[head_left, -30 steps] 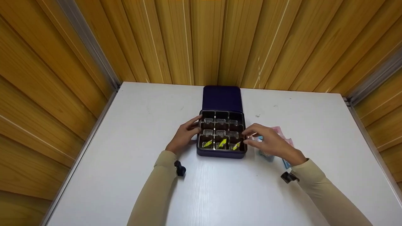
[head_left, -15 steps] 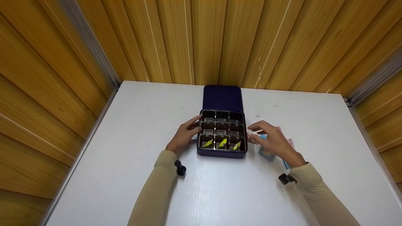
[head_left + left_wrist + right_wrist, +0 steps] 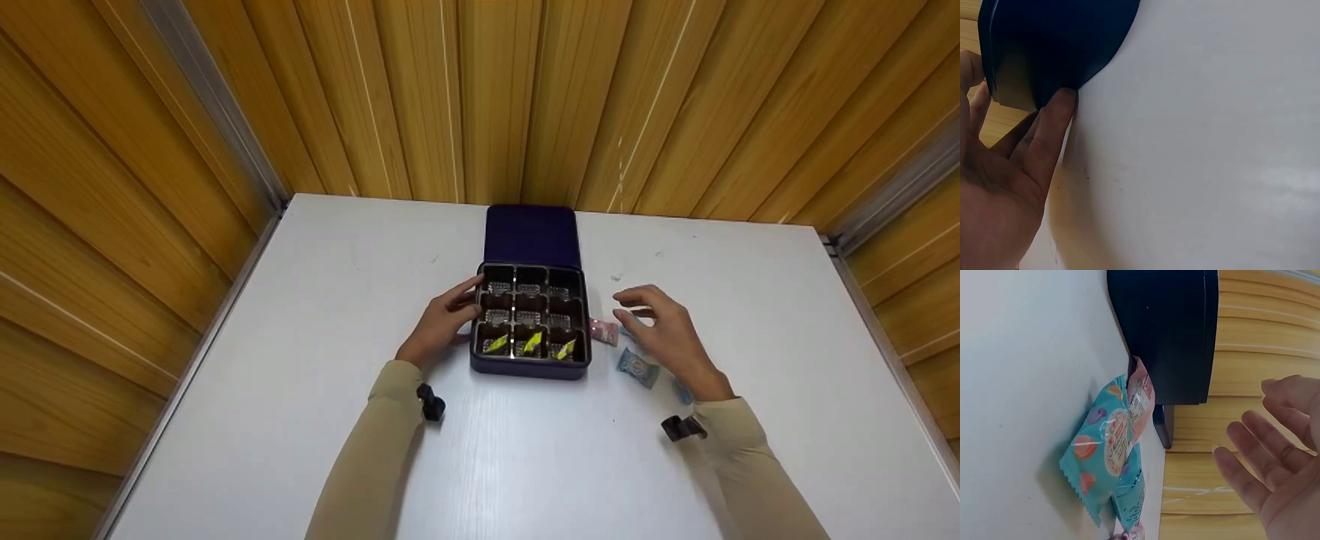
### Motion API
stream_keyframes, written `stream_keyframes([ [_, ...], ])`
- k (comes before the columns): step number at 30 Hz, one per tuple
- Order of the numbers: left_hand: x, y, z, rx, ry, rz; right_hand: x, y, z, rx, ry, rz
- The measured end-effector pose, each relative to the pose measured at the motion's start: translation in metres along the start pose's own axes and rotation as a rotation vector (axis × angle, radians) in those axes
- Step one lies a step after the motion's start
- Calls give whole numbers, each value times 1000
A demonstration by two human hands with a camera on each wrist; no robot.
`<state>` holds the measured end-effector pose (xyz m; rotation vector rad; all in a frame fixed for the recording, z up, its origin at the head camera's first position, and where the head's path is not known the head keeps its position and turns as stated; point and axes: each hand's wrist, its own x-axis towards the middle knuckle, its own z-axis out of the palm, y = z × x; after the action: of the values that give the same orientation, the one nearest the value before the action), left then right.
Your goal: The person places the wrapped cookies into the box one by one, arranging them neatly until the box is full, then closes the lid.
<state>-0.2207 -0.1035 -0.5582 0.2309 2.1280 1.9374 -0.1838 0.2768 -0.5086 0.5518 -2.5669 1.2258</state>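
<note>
A dark blue box (image 3: 529, 370) stands with its lid laid back behind it. Inside is a brown divided tray (image 3: 530, 324), whose front row has a yellow-green wrapped piece (image 3: 496, 343) in each compartment. My left hand (image 3: 442, 321) rests on the box's left side, fingertips at the rim and against the wall. To the right of the box my right hand (image 3: 664, 334) is raised with nothing between its spread, slightly bent fingers. Below it, a pink wrapped candy (image 3: 604, 332) lies against the box wall and a blue wrapped candy (image 3: 637, 367) lies nearer me.
More blue packets, one of them a blue packet (image 3: 682, 391), lie partly hidden under the right hand and wrist. The white table (image 3: 360, 300) meets wood-patterned panels (image 3: 495, 97) at the back, close behind the lid (image 3: 531, 234).
My right hand has drawn back rightward from the box's right edge, leaving the pink candy by the box wall and uncovering the blue one. The left hand and box have stayed put.
</note>
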Motion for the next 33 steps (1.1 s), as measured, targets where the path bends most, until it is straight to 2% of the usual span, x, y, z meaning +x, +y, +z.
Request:
stream_keyframes([
  [9, -1, 0, 0, -20, -4, -1, -6, 7, -7, -36, 61, 106],
  [14, -1, 0, 1, -21, -1, 2, -9, 10, -10, -111, 96, 120],
  [20, -1, 1, 1, -55, 1, -22, -14, 14, -15, -120, 135, 118],
  [27, -1, 0, 2, -37, 8, -18, -20, 17, -24, -162, 109, 239],
  [33, 0, 1, 2, 0, 22, 3, -26, 21, -33, -196, 39, 329],
])
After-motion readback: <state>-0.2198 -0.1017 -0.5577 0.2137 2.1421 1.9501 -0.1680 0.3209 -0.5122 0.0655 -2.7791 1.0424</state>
